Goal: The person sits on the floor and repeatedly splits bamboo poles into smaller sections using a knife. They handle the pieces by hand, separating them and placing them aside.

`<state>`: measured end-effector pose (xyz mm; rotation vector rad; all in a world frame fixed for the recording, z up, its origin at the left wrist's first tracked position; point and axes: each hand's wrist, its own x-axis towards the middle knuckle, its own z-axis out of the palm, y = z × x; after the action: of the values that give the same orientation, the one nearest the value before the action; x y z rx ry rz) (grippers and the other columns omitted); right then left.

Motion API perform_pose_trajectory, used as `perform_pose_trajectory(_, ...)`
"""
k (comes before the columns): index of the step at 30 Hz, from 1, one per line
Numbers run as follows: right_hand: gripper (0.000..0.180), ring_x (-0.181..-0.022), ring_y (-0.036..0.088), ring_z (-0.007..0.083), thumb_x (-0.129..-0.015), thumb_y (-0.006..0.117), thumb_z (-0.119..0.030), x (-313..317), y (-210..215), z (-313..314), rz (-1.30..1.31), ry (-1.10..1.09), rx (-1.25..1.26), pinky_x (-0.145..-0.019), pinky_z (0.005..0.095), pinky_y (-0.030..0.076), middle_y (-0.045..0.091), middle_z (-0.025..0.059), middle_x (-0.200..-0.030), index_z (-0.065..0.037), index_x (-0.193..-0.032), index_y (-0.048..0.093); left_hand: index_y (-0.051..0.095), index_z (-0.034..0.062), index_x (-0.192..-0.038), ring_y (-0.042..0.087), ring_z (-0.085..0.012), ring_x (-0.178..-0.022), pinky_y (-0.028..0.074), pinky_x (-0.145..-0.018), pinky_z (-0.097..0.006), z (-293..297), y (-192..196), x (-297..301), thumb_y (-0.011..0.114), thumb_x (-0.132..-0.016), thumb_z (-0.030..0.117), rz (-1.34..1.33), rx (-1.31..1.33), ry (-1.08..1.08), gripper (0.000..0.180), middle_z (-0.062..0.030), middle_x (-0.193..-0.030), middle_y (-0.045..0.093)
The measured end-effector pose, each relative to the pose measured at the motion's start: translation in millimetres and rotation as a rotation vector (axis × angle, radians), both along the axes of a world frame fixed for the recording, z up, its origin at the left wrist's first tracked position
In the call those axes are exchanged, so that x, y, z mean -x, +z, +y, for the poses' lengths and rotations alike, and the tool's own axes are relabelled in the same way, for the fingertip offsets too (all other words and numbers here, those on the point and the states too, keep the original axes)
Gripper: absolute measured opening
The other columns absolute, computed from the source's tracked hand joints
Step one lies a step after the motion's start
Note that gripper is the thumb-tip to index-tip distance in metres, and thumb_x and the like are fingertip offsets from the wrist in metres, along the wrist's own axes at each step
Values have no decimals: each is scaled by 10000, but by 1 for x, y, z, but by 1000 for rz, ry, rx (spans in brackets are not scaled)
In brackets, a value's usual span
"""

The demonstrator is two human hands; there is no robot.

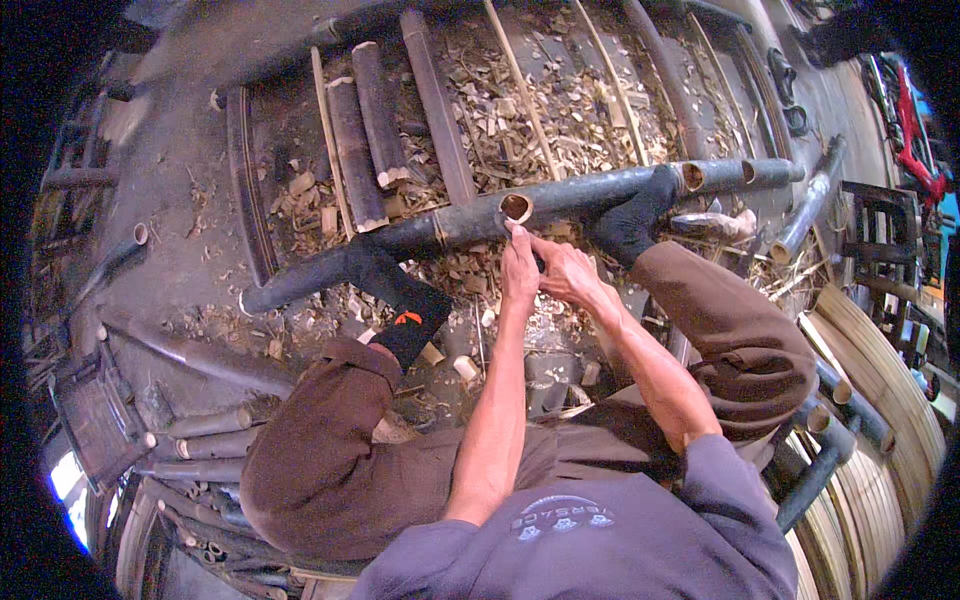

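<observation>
A long dark bamboo pole [560, 193] lies crosswise in front of me, with a round opening [517, 208] cut in its middle and more openings near its right end. Just below the middle opening, my left hand [518, 268] is closed, its fingertips against the pole. My right hand [570, 274] is closed beside it, fingers reaching to the left hand. Something small and dark shows between the hands, mostly hidden, and I cannot make out its kind. My feet in black socks, the left [405, 300] and the right [637, 215], press on the pole.
Wood chips [490, 110] cover the floor beyond the pole, among dark bamboo lengths [437, 105] and thin strips. A hatchet-like tool [715, 222] lies right of my right foot. Cut bamboo pieces [215, 445] are stacked at lower left; pale curved strips [870, 390] stand at right.
</observation>
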<state>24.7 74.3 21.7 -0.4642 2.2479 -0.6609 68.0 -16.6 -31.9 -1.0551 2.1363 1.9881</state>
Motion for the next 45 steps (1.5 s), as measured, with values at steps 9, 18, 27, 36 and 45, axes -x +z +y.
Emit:
perform_pose_trajectory(9,676,-1158,528,252,-862,637,-322,-74,-65,-93,10,-915,717,-975,369,404,559,167,-1255,-14,-1395,358,619,-100,-951,612,-474,-917,456,-839,-513,-91,15,53,349,-947,516,-335,408,-936,673,-315,-913,634)
perform_pose_trajectory(18,614,-1123,506,192,-860,653,-346,-57,-81,-30,-72,-981,900,-938,334,411,538,100,-1235,-8,-1317,421,574,-106,-1069,600,-458,-1003,456,-895,-529,-24,37,35,447,-843,650,-241,398,-828,799,-346,-1003,611)
perform_pose_trajectory(27,533,-1020,535,130,-848,675,-301,-55,-98,-22,-5,-837,838,-858,296,450,573,28,-1153,-28,-1263,483,579,-118,-1025,591,-485,-968,439,-880,-546,-25,8,34,379,-921,568,-238,260,-779,723,-351,-1008,602)
perform_pose_trajectory(36,396,-977,605,403,-725,635,-197,113,3,12,77,438,-229,-845,474,489,640,204,-1067,-84,-1103,605,493,-152,-1132,548,-448,-1078,447,-856,-466,44,-18,79,341,-931,607,37,-663,403,800,-360,-1144,542)
perform_pose_trajectory(45,570,-1085,553,191,-843,619,-251,-29,-87,-11,-4,-427,703,-952,340,429,591,135,-1205,1,-1324,446,564,-96,-1066,544,-488,-1058,434,-891,-496,-23,-19,21,375,-927,572,-288,250,-493,708,-326,-1086,589)
